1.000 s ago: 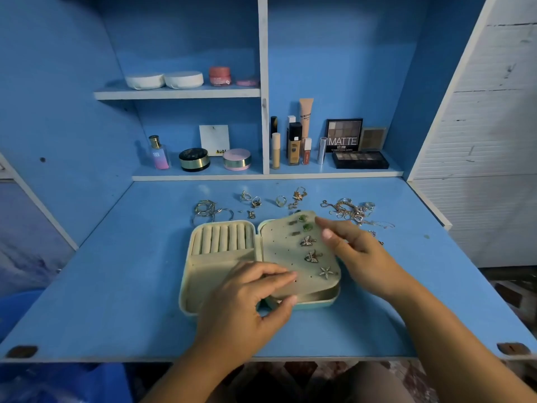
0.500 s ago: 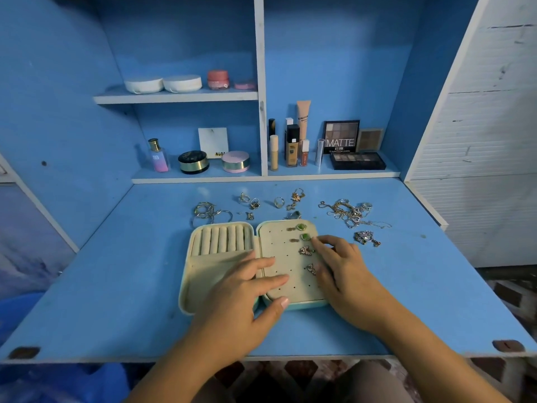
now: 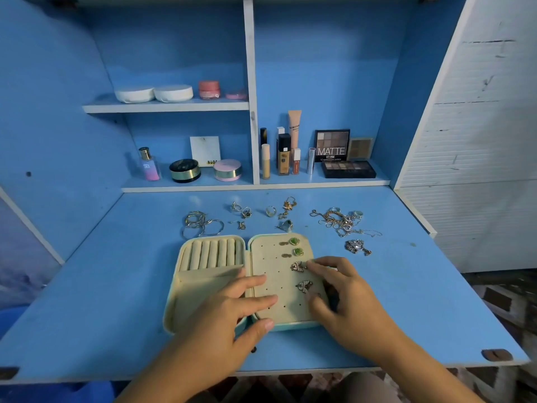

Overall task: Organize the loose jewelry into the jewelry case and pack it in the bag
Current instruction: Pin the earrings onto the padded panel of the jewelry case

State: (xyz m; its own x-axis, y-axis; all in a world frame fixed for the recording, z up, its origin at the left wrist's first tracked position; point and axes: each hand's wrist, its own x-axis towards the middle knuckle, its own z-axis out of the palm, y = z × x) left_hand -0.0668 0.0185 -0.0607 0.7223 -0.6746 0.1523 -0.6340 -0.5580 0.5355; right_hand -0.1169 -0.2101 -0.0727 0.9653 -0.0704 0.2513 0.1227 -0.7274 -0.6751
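Note:
An open mint-and-beige jewelry case (image 3: 203, 286) lies flat on the blue desk (image 3: 116, 301). Its left half has ring rolls; the earring panel (image 3: 270, 274) on the right carries green studs (image 3: 294, 242) and butterfly earrings (image 3: 297, 266). My left hand (image 3: 229, 312) rests with straight fingers across the middle of the case and the panel. My right hand (image 3: 345, 295) lies on the panel's right edge, fingers by the butterfly earrings. Loose rings (image 3: 245, 212), hoops (image 3: 200, 223), tangled chains (image 3: 340, 219) and a silver pendant (image 3: 357, 246) lie behind the case. No bag is in view.
Shelves at the back hold cosmetics: a perfume bottle (image 3: 148, 164), compacts (image 3: 185, 170), tubes (image 3: 283, 154) and eyeshadow palettes (image 3: 347, 168). A white slatted wall (image 3: 479, 141) stands to the right. The desk's front edge runs just below my wrists.
The earring panel, lifted at an angle a second ago, now lies flat in the case's right half. Both hands came down onto it and the right hand moved to its edge.

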